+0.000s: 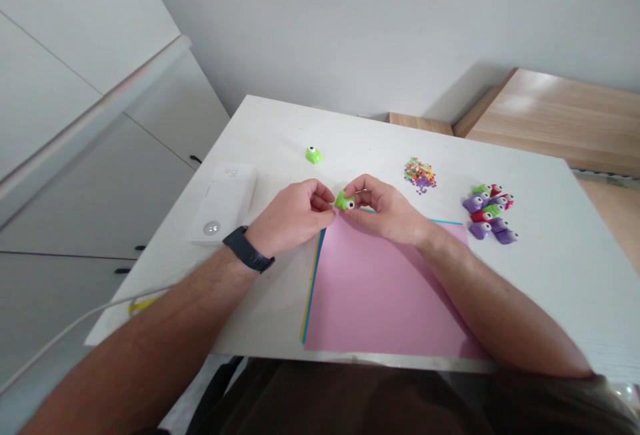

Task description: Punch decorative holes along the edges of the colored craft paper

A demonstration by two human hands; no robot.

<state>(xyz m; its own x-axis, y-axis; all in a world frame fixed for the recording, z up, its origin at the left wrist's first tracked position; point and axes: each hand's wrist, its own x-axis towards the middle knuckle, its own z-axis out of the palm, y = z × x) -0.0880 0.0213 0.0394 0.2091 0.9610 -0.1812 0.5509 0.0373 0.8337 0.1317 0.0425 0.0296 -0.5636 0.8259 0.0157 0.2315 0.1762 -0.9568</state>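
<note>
My right hand [383, 207] grips a small green paper punch [342, 200] with a white top bearing a black star. The punch sits at the upper left corner of a pink sheet of paper [385, 288]. At that same corner, my left hand [300, 211] is closed, its thumb and fingertips pinching the paper's edge beside the punch. How much of the corner is inside the punch is hidden. Blue and yellow sheets [311, 301] show under the pink one. Farther back stands a second green punch [314, 155].
A pile of colourful paper cutouts [420, 175] lies beyond my right hand. Several purple, green and red punches [490, 213] cluster at the right. At the left are a white device [225, 201] with a display and a white cable [100, 308]. The white table [270, 128] meets a wall behind.
</note>
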